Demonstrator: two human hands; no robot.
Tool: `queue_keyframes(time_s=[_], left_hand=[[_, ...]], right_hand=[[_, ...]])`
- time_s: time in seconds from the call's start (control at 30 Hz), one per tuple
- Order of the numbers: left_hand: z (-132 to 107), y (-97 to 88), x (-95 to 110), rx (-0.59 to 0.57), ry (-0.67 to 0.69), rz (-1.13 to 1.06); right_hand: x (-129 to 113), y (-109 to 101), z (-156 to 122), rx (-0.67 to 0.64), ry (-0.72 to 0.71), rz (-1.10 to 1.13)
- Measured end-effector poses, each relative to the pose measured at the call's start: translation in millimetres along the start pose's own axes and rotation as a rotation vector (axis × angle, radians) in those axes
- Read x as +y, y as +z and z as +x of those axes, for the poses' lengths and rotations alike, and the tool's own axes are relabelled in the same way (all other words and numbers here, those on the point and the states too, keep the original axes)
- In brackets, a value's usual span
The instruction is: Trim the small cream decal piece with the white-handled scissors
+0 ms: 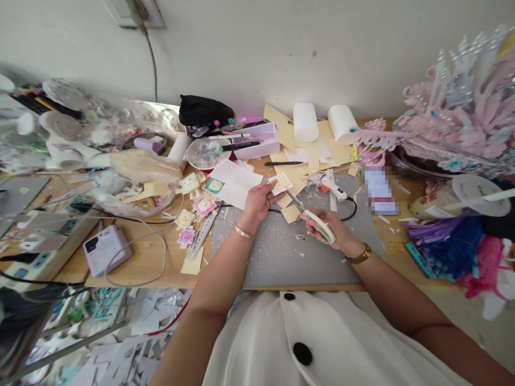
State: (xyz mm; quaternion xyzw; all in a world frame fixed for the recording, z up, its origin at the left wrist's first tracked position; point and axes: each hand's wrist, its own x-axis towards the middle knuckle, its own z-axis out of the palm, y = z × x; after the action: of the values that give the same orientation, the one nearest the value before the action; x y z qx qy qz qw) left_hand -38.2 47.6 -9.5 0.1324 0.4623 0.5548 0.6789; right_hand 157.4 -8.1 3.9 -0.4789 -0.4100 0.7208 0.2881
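Left hand [258, 202] pinches a patterned card [281, 183], seemingly steadying it. Right hand [337, 225] grips scissors [322, 226], pointed at the card's edge.

markings on held paper [280, 184] too small to tell, wall socket [153, 16] cut off above, rectangular item [379, 190] blurred

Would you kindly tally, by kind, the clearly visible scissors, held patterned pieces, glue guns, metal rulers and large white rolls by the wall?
Scissors: 1
Held patterned pieces: 1
Glue guns: 1
Metal rulers: 1
Large white rolls: 2
Total: 6
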Motion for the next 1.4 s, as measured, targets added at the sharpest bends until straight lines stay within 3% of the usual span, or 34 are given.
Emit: queue_keyframes(time_s=[0.47,0.87,1.4], left_hand=[[-0.3,1.2,0.9,-0.017,-0.018,0.021],[-0.2,0.0,3.1,0.000,-0.018,0.029],[0.0,0.9,3.5,0.019,-0.023,0.023]], right_hand=[[2.1,-0.3,0.6,0.048,0.058,0.008],[-0.1,-7.3,-3.6,-0.029,-0.058,-0.063],[1.3,-0.4,-0.5,0.026,0.011,0.039]])
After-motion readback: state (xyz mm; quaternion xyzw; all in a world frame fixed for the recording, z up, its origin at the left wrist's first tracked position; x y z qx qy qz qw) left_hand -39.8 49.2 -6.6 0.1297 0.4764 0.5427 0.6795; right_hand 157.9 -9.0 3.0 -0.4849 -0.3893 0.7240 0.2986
